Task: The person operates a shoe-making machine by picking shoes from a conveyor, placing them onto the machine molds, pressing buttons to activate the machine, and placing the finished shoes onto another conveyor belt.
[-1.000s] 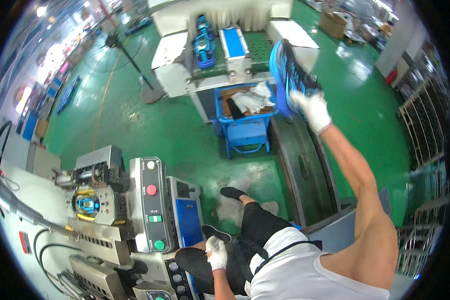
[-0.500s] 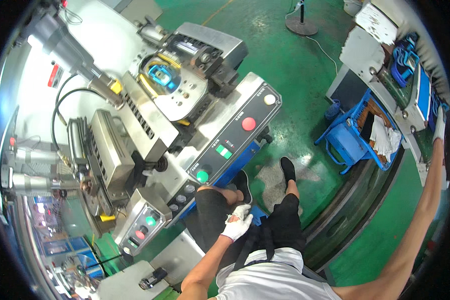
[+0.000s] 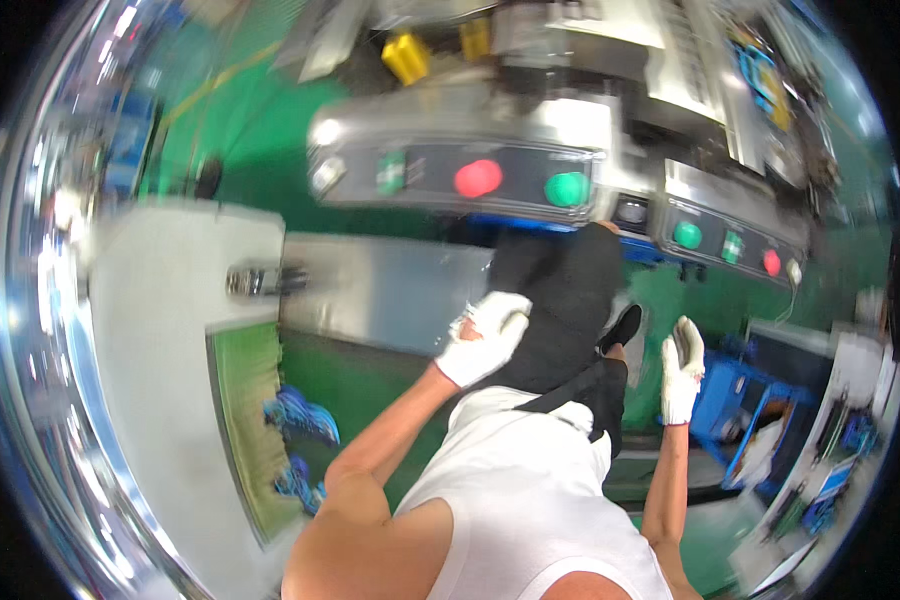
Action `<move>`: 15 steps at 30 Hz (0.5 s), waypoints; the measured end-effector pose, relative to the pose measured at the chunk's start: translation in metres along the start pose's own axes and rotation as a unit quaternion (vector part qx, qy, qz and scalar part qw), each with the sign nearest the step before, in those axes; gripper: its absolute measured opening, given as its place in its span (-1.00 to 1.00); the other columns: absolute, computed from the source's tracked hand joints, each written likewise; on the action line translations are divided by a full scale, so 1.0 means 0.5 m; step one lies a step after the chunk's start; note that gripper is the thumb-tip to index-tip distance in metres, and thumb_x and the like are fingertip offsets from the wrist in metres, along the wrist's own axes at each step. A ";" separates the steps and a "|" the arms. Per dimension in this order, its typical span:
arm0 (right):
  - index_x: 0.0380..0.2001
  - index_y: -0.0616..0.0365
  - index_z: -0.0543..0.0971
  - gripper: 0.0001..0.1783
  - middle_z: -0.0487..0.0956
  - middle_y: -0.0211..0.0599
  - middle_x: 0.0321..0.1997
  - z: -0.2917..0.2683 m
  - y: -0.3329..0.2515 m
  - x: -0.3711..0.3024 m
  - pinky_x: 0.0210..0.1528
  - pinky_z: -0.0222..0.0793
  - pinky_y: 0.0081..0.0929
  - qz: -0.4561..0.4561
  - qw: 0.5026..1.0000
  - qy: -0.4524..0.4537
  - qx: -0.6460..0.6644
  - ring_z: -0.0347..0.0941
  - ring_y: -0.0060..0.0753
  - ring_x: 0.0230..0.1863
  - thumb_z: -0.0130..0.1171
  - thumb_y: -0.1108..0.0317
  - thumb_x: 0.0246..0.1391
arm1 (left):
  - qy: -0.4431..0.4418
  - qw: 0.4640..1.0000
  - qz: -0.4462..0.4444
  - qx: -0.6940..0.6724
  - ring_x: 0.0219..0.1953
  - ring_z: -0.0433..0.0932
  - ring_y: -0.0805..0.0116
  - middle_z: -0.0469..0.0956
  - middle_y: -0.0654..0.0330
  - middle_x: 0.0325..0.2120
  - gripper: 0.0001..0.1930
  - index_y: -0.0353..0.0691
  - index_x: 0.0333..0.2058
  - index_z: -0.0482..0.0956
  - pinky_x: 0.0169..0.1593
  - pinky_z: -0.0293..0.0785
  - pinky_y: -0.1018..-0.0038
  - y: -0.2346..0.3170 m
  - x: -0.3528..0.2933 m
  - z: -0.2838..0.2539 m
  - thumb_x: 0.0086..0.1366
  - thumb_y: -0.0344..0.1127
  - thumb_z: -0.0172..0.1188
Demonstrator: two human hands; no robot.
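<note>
My left hand, in a white work glove with bare skin showing near the thumb, hangs over my black-clothed thigh. Its fingers are loosely bent, and I see nothing in them. To the right, my right hand, also in a white glove, is raised with its fingers stretched out and a gap between them; it appears to hold nothing. Ahead of my legs is a machine with a long control panel and a shorter one, both carrying red and green buttons. Neither hand touches the machine.
On the left stands a pale table, with blue parts beside its green-matted edge. A grey plate spans toward my thigh. A blue stool stands beyond my right hand, near a rack of blue items. Motion blurs much of the view.
My view has swung left, bringing the table into sight. My right hand has come away from the rack at the far right, back nearer my body. My left hand stays near my thigh.
</note>
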State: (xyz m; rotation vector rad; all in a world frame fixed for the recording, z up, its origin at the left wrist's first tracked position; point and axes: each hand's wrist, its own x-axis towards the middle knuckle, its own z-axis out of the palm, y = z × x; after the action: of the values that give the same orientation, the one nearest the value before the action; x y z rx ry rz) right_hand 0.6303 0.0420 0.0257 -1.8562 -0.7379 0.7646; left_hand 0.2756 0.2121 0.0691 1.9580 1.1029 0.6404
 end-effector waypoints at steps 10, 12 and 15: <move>0.39 0.32 0.41 -0.33 0.53 0.09 0.39 0.204 -0.210 0.193 0.42 0.40 -0.19 -0.235 0.868 -0.284 -0.333 0.50 -0.06 0.39 0.35 0.32 0.30 | 0.383 0.517 -0.702 0.304 0.04 0.63 0.01 0.61 -0.08 0.09 -0.49 -0.34 0.20 0.51 0.11 0.55 0.19 -0.148 -1.070 -0.295 0.54 -0.03 -0.01; 0.37 0.32 0.44 -0.36 0.56 0.09 0.35 0.223 -0.221 0.218 0.38 0.43 -0.21 -0.240 0.854 -0.306 -0.347 0.53 -0.07 0.36 0.34 0.33 0.30 | 0.427 0.346 -0.786 0.283 0.26 0.55 -0.16 0.52 -0.18 0.28 -0.17 -0.33 0.39 0.38 0.31 0.46 0.03 -0.096 -1.264 -0.252 0.48 0.33 -0.04; 0.37 0.28 0.46 -0.35 0.61 0.08 0.29 0.209 -0.235 0.225 0.31 0.49 -0.23 -0.257 0.819 -0.319 -0.401 0.58 -0.08 0.29 0.35 0.29 0.27 | 0.460 0.255 -0.838 0.145 0.45 0.32 -0.15 0.24 -0.16 0.49 -0.08 -0.29 0.50 0.22 0.42 0.34 0.02 -0.082 -1.258 -0.224 0.46 0.36 0.03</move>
State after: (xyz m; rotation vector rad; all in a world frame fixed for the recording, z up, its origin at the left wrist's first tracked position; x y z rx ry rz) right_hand 0.6011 0.2262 0.0771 -1.9183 -2.1718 0.7656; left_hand -0.1370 -0.2771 0.0681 -0.7110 3.0584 0.0876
